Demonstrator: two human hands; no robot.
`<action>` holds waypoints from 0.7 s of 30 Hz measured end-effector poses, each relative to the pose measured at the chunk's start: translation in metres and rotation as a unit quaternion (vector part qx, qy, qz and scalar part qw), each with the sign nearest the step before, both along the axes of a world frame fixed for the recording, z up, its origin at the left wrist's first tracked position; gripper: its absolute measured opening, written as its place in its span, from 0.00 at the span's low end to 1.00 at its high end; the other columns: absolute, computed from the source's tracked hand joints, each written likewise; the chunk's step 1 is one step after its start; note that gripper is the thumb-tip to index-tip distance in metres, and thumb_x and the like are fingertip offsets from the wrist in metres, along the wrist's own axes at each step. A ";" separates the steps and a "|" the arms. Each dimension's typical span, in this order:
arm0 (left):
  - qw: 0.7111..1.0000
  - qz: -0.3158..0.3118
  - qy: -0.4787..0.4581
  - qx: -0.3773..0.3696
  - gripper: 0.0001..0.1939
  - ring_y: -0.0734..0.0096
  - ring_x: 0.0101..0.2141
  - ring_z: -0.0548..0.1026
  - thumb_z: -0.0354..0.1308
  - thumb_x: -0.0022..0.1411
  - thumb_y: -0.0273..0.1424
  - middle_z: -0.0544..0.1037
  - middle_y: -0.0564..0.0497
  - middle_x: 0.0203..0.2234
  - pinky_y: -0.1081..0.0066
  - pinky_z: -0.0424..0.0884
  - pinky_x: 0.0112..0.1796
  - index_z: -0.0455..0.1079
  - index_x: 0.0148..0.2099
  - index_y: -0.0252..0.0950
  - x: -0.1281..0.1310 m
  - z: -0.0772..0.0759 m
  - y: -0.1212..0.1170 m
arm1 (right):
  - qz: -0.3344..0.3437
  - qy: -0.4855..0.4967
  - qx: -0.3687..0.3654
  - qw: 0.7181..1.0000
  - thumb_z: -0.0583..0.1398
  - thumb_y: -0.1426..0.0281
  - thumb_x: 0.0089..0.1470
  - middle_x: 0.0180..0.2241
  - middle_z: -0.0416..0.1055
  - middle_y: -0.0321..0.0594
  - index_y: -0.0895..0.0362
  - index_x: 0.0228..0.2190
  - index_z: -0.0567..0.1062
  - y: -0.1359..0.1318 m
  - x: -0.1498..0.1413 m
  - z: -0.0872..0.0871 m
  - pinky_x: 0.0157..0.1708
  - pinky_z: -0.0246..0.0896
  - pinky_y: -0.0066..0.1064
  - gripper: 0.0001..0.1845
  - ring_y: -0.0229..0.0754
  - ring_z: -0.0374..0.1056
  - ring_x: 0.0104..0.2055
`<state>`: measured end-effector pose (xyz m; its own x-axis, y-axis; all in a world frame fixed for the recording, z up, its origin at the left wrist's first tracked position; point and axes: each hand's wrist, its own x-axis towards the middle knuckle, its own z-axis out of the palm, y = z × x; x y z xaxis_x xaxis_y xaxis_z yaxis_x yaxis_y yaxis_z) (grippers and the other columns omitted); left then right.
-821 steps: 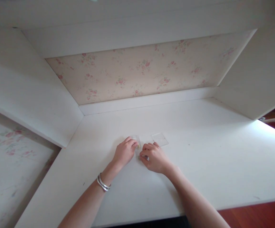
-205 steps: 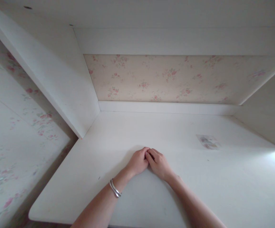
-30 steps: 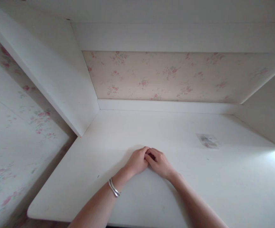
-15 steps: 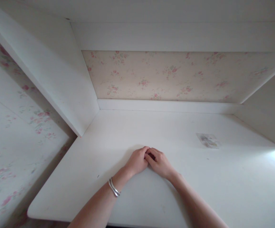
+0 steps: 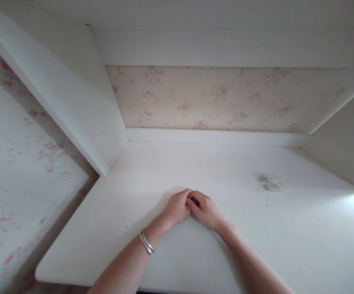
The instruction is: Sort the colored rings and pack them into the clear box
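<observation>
My left hand [image 5: 177,207] and my right hand [image 5: 205,210] meet on the white desk [image 5: 152,163], their curled fingertips touching. Both are closed. A dark hollow shows between the thumb and curled fingers of the right hand; whether anything lies inside is hidden. The left fingers are tucked in, so their grip cannot be seen. A silver bangle [image 5: 147,241] circles my left wrist. Apart from the hands, farther back on the right, a small clear plastic bag [image 5: 268,182] lies flat with small greyish contents too indistinct to name.
A white side panel [image 5: 63,81] rises at the left and another panel [image 5: 345,139] at the right. Low along the back runs a white ledge [image 5: 213,136] below floral wallpaper [image 5: 207,98]. An overhead board [image 5: 213,47] spans the top. The desk's rounded corner [image 5: 39,275] is at front left.
</observation>
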<state>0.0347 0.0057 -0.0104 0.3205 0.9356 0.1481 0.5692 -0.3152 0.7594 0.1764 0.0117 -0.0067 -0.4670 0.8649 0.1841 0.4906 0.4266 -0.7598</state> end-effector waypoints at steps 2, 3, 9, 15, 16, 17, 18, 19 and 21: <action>1.000 0.000 0.000 -0.001 0.18 0.68 0.37 0.73 0.47 0.50 0.17 0.76 0.49 0.36 0.72 0.68 0.38 0.67 0.42 0.36 0.000 -0.001 0.000 | -0.001 -0.003 0.000 1.000 0.51 0.67 0.59 0.32 0.70 0.38 0.55 0.32 0.71 0.000 0.000 0.000 0.36 0.58 0.30 0.10 0.38 0.65 0.34; 1.000 0.000 0.001 -0.002 0.18 0.68 0.37 0.73 0.47 0.50 0.17 0.76 0.49 0.36 0.72 0.68 0.38 0.67 0.42 0.36 0.000 -0.001 0.000 | -0.001 -0.003 0.000 1.000 0.51 0.67 0.58 0.32 0.70 0.38 0.55 0.32 0.71 0.000 0.000 0.000 0.36 0.58 0.30 0.10 0.38 0.65 0.34; 1.000 0.002 0.004 -0.001 0.18 0.68 0.37 0.73 0.47 0.50 0.17 0.77 0.49 0.36 0.72 0.68 0.39 0.67 0.42 0.36 0.000 0.000 0.000 | -0.003 -0.008 0.000 1.000 0.51 0.67 0.58 0.32 0.70 0.37 0.55 0.32 0.70 0.000 0.000 0.000 0.36 0.58 0.30 0.09 0.38 0.65 0.34; 1.000 0.004 0.004 -0.003 0.19 0.68 0.38 0.73 0.47 0.51 0.17 0.77 0.49 0.37 0.72 0.68 0.40 0.67 0.43 0.36 0.000 0.002 0.000 | -0.006 -0.008 0.001 1.000 0.51 0.67 0.59 0.32 0.70 0.38 0.55 0.33 0.70 0.000 0.000 0.000 0.36 0.58 0.30 0.09 0.38 0.65 0.34; 1.000 0.005 0.005 -0.005 0.19 0.68 0.38 0.73 0.47 0.51 0.16 0.77 0.49 0.37 0.72 0.68 0.40 0.67 0.43 0.36 0.000 0.002 0.000 | -0.006 -0.009 0.001 1.000 0.51 0.67 0.59 0.32 0.70 0.38 0.55 0.33 0.70 0.000 0.000 0.000 0.36 0.58 0.30 0.09 0.38 0.65 0.34; 1.000 0.005 0.005 -0.006 0.19 0.68 0.38 0.73 0.47 0.51 0.16 0.77 0.49 0.37 0.71 0.68 0.40 0.67 0.43 0.36 0.000 0.002 0.000 | -0.006 -0.010 0.001 1.000 0.51 0.67 0.59 0.32 0.69 0.38 0.55 0.33 0.70 0.000 0.000 0.000 0.36 0.58 0.31 0.09 0.38 0.65 0.34; 1.000 0.006 0.005 -0.008 0.19 0.68 0.38 0.73 0.47 0.51 0.16 0.77 0.49 0.37 0.71 0.68 0.39 0.67 0.43 0.36 0.000 0.002 0.000 | -0.006 -0.012 0.001 1.000 0.51 0.67 0.59 0.32 0.69 0.38 0.55 0.33 0.70 0.000 0.000 0.000 0.36 0.58 0.31 0.10 0.38 0.65 0.34; 1.000 0.006 0.005 -0.008 0.19 0.68 0.38 0.74 0.47 0.51 0.16 0.77 0.49 0.37 0.71 0.68 0.39 0.67 0.43 0.36 0.000 0.002 -0.001 | -0.006 -0.014 0.000 1.000 0.51 0.66 0.59 0.32 0.69 0.38 0.55 0.32 0.70 0.000 0.000 0.000 0.36 0.58 0.31 0.10 0.38 0.65 0.34; 1.000 0.004 0.005 -0.008 0.19 0.68 0.38 0.74 0.47 0.50 0.16 0.77 0.49 0.37 0.71 0.68 0.39 0.67 0.43 0.36 0.000 0.002 -0.001 | -0.007 -0.015 -0.001 1.000 0.51 0.66 0.59 0.32 0.69 0.38 0.55 0.32 0.70 0.000 0.000 0.001 0.36 0.58 0.31 0.10 0.38 0.65 0.34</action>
